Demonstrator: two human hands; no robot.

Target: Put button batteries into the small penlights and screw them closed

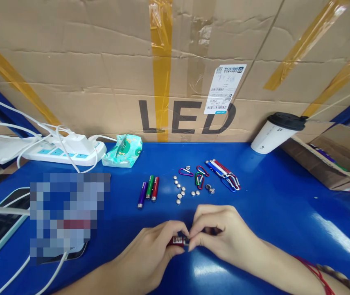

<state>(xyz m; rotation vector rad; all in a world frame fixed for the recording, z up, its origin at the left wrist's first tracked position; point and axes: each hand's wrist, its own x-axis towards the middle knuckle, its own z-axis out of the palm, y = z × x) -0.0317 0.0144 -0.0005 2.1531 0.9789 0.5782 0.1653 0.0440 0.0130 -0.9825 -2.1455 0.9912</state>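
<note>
My left hand [154, 250] is closed around a small red mini flashlight [177, 240], held level above the blue table. The fingertips of my right hand [216, 233] pinch together at its silver right end; what is between them is hidden. Beyond my hands lie purple [142, 195], green [150, 187] and red [155, 189] flashlight tubes. Several silver button cells [179, 196] are scattered to their right. Two small metal end pieces [211, 189] rest near several coloured carabiners [199, 179]. Farther right, several flashlights [219, 168] with carabiners attached lie side by side.
A large cardboard box [107, 82] stands behind the blue table [125, 266]. At left are a white power strip [61, 153] with cables, a tissue pack [124, 151] and a phone [5, 221]. A lidded paper cup [273, 133] and an open carton [312, 164] stand right.
</note>
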